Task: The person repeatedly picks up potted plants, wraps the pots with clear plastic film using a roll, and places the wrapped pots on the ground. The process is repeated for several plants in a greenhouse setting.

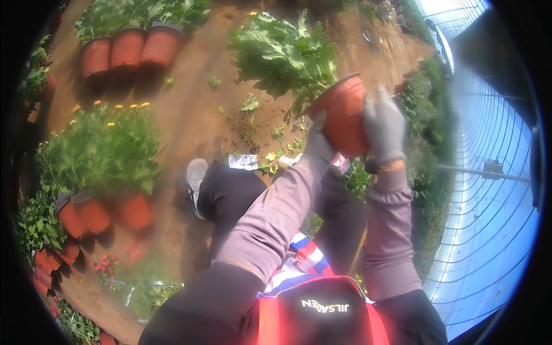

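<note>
Bare brown soil (pixel 190 109) of a greenhouse underfoot, translucent arched wall (pixel 494 190) off to the right. Held up at far right: a terracotta-coloured plastic pot (pixel 344 115), tilted, its leafy green plant (pixel 284 52) leaning left. Left hand (pixel 319 141), gloved grey, wrapped under the pot's near side; right hand (pixel 384 127), gloved too, spread flat against its right wall. Stood along the far left: three matching pots (pixel 127 50) in a row. Clustered at near left: yellow-flowered plants (pixel 103 146) in more pots. Planted below on the soil: a white shoe (pixel 194 175).
</note>
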